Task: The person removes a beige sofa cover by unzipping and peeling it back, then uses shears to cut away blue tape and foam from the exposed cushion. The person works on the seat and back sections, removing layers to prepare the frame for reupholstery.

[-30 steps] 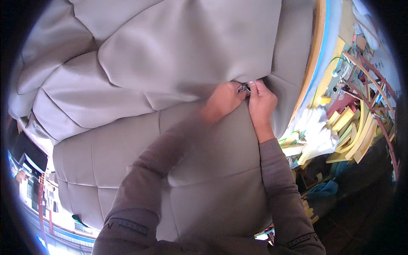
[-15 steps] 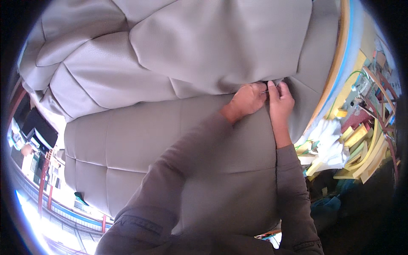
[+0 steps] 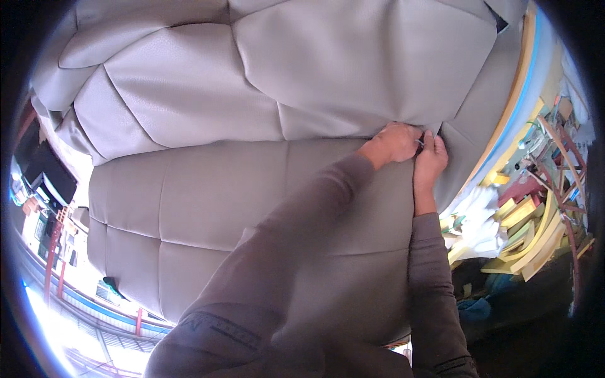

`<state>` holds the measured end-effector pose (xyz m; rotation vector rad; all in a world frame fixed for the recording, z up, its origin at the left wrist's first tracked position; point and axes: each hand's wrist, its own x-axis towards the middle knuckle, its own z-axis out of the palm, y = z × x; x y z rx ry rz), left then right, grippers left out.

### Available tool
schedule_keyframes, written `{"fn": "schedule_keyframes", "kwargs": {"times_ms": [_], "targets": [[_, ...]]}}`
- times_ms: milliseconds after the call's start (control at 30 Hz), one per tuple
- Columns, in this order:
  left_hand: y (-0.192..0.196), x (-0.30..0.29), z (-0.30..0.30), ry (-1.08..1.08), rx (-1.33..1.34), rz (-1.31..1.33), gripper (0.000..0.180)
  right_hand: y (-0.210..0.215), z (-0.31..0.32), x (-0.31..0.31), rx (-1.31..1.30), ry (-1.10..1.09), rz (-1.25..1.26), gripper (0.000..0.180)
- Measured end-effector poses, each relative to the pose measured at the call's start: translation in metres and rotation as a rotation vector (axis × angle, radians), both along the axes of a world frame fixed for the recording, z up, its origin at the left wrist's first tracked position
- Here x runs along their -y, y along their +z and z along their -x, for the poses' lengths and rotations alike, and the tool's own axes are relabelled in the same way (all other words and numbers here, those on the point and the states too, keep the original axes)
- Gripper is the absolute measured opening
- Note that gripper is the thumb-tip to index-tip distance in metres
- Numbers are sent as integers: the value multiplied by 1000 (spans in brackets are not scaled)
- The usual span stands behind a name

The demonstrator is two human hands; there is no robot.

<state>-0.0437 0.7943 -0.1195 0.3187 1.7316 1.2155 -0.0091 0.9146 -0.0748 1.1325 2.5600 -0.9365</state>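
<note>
Grey leather-like upholstery (image 3: pixel 372 57) with stitched panels drapes in loose folds across the far side, over a smoother padded grey cushion (image 3: pixel 208 189) nearer me. My left hand (image 3: pixel 398 142) is closed at the crease where the two meet, toward the right end. Right beside it, my right hand (image 3: pixel 431 157) pinches with thumb and fingers at the same spot. A thin, shiny sliver shows between the two hands, over a dark gap in the crease; it is too small to name. What lies inside the closed fingers is hidden.
Along the right runs a curved edge (image 3: pixel 501 120) with tan and blue layers. Beyond it lie yellow foam offcuts (image 3: pixel 535 233), white crumpled sheeting (image 3: pixel 476 227) and thin reddish-brown bars (image 3: pixel 564 164). A dark screen-like object (image 3: pixel 47 176) stands at the far left.
The whole view has shifted slightly. Both hands stay together at the crease and sit a little farther right in the picture. A dark opening now shows at the far right of the upholstery.
</note>
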Motion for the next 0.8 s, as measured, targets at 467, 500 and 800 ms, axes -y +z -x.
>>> {"fn": "schedule_keyframes", "kwargs": {"times_ms": [467, 500, 800], "targets": [[25, 82, -15, 157, 16, -2, 30, -23, -16, -28, 110, -39, -26, 37], [20, 78, -12, 127, 29, -6, 32, -23, -14, -27, 101, -56, 7, 35], [-13, 49, -24, 192, 144, -112, 35, 17, -9, -9, 266, -54, 67, 34]]}}
